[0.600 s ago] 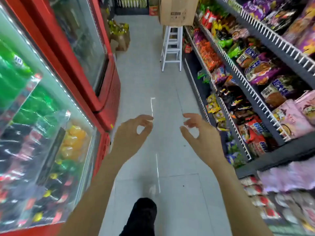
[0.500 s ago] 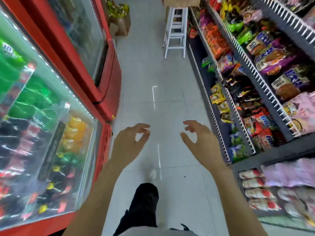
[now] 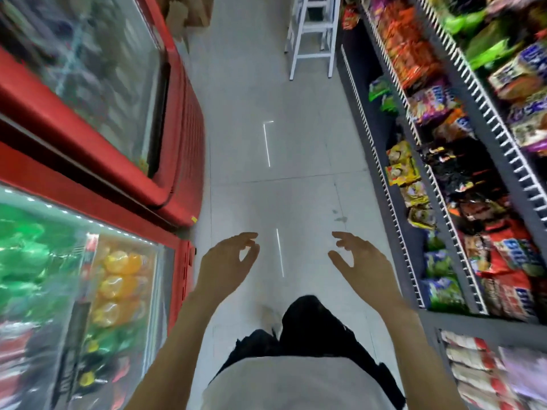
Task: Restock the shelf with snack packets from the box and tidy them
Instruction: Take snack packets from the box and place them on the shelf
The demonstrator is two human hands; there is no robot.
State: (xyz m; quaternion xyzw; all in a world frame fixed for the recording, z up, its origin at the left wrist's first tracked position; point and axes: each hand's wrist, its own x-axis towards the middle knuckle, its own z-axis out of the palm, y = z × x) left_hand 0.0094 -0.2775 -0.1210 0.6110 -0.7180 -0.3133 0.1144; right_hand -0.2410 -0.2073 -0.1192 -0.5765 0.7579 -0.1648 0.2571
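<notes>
I look down a shop aisle at the grey tiled floor. My left hand (image 3: 226, 266) hangs in front of me with loosely curled fingers and holds nothing. My right hand (image 3: 362, 263) is level with it, fingers relaxed, also holding nothing. The dark snack shelf (image 3: 438, 184) with white wire rails runs along the right side, stacked with several snack packets (image 3: 410, 51) in orange, purple, yellow and red. The box is out of view; only the legs of a white stool (image 3: 312, 28) show at the top.
Two red glass-door drink coolers (image 3: 180, 137) line the left side of the aisle. A brown cardboard carton (image 3: 192, 10) sits on the floor at the far left. My dark trousers and white shirt fill the bottom middle. Tiled floor (image 3: 281, 99) stretches ahead between coolers and shelf.
The view has tilted further down, so the box on the stool has left the top edge. My legs have stepped forward. Both hands stay held out and hold nothing.
</notes>
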